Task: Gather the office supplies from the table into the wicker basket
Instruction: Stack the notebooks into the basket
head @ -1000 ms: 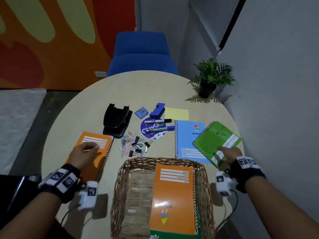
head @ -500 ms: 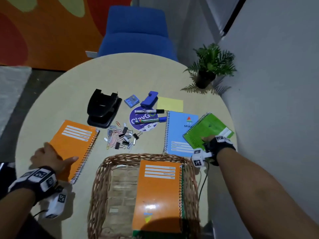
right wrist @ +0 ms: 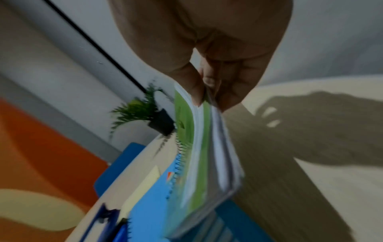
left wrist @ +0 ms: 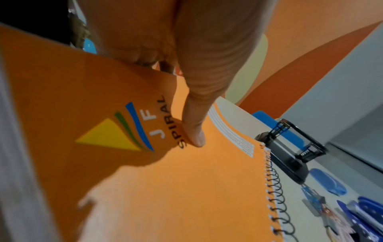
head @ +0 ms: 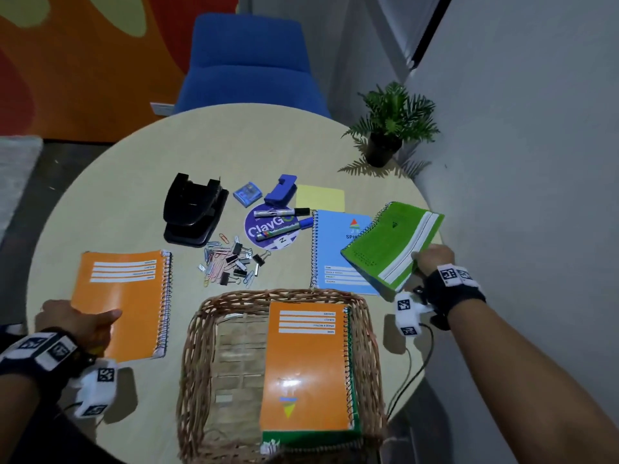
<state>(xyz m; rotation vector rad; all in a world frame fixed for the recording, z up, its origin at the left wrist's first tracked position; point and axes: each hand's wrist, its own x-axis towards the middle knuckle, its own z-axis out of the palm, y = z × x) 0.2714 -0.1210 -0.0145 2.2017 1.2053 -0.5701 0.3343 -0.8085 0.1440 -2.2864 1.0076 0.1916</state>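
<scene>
**Two notebooks in hand, a basket half filled**

The left hand (head: 72, 318), at the lower left of the head view, pinches the near edge of an orange notebook (head: 125, 301), thumb flat on the cover and the other fingers hidden beneath. The right hand (head: 432, 259), at the right edge, pinches the corner of a green notebook (head: 392, 244) between thumb and fingers; it is tilted up, its far end over a blue notebook (head: 335, 249) lying flat.

Both look light and fairly stiff in the cover but floppy through the pages (the green one's sheets fan out in the right wrist view), so an edge pinch will probably let them sag. A hold near the wire spine, or with fingers spread under the back, seems steadier.

The wicker basket (head: 201, 346) sits at the bottom centre, already holding one orange notebook with a green one under it, along its right side.

Still on the table (head: 234, 142): three notebooks counting the two held, two markers (head: 281, 222) on a round purple sticker, one black hole punch (head: 192, 209), one blue stapler (head: 281, 189), one small blue box (head: 247, 194), one yellow note pad (head: 320, 197), and a loose heap of clips (head: 231, 262) too tangled to count.
</scene>
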